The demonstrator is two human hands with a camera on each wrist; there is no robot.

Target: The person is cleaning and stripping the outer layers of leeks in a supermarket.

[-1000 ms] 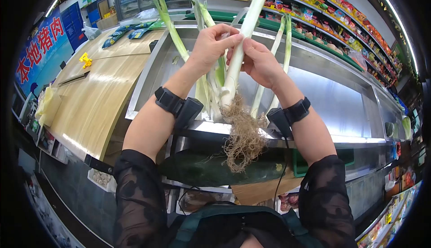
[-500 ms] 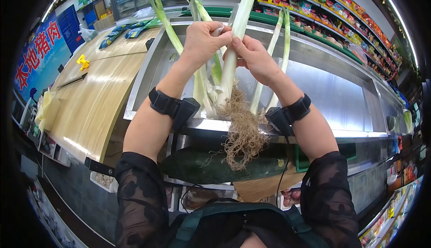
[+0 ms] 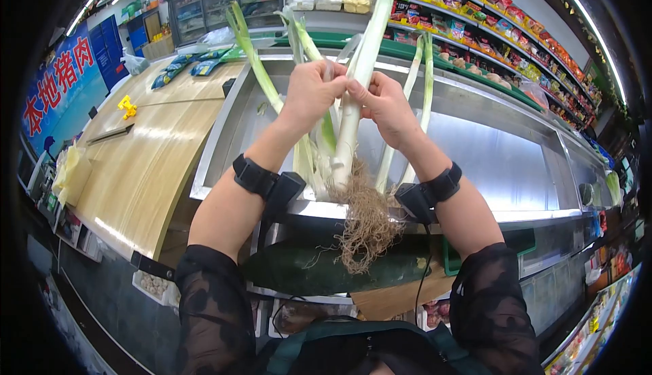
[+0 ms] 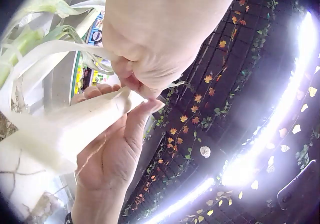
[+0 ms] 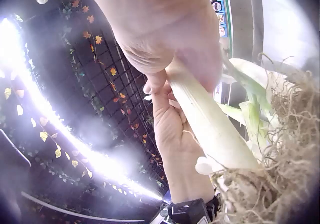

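Note:
A thick leek (image 3: 369, 42) slants up in front of the person, its pale stalk toward the body and its tangled roots (image 3: 367, 229) hanging over the sink's front edge. The right hand (image 3: 388, 111) grips the stalk partway up, thumb across its front. Beside it, the left hand (image 3: 312, 96) pinches at the stalk's surface, thumb and fingertips close to the right thumb. A thin pale outer leaf (image 4: 55, 49) trails from the left hand in the left wrist view. More leeks lean in the metal sink, one at the left (image 3: 257, 66) and thin ones at the right (image 3: 426, 79).
The steel sink (image 3: 224, 127) has a bright rim near the body. To the left is a wooden board (image 3: 149, 185) with blue packets (image 3: 173, 69) and a yellow object (image 3: 126, 106). Under the sink lies a large dark green gourd (image 3: 292, 266). Shelves of packaged goods (image 3: 475, 22) stand behind.
The head view has tilted, so the hands, leek and sink sit slightly lower than half a second ago. Both hands stay at the same stretch of stalk, with small finger shifts.

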